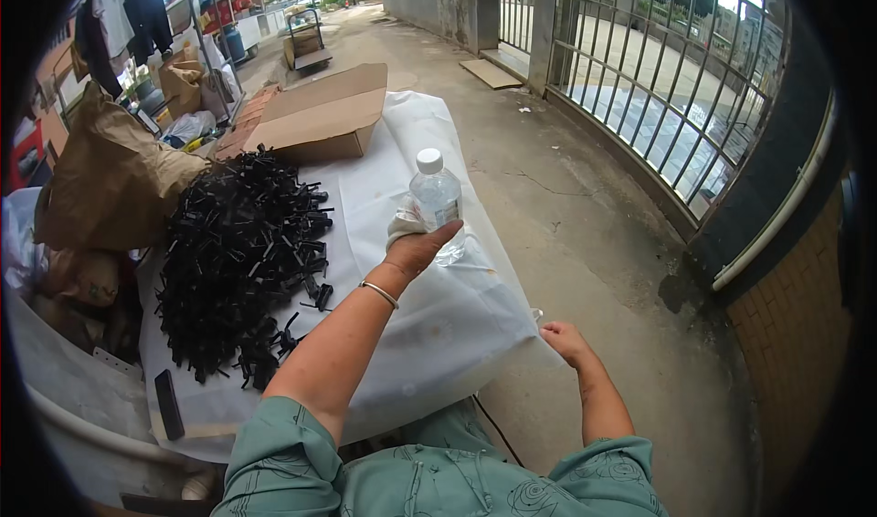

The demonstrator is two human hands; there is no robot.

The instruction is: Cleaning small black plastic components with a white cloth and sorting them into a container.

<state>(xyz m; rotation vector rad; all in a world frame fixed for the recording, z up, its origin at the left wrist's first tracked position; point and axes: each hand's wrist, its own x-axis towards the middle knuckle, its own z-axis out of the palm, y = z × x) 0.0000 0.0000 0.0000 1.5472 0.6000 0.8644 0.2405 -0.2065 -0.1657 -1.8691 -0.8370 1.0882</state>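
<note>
I stand in an outdoor concrete yard bounded by a metal fence (667, 88), facing a counter (429, 334) covered with a white sheet. My left hand (418, 247) is raised over the sheet, palm up, fingers curled around the base of a clear plastic bottle (435, 197) with a white cap; the bottle stands upright in that grip, together with a bit of crumpled white material against the palm. My right hand (564, 339) is well apart from the left, lower and nearer to me, pinching the near corner of the sheet at the counter edge. Left of my left hand lies a large pile of small black plastic parts (242, 257). Beyond the pile sits a flat cardboard box (320, 115), with a brown paper sack (110, 184) farther left.
</note>
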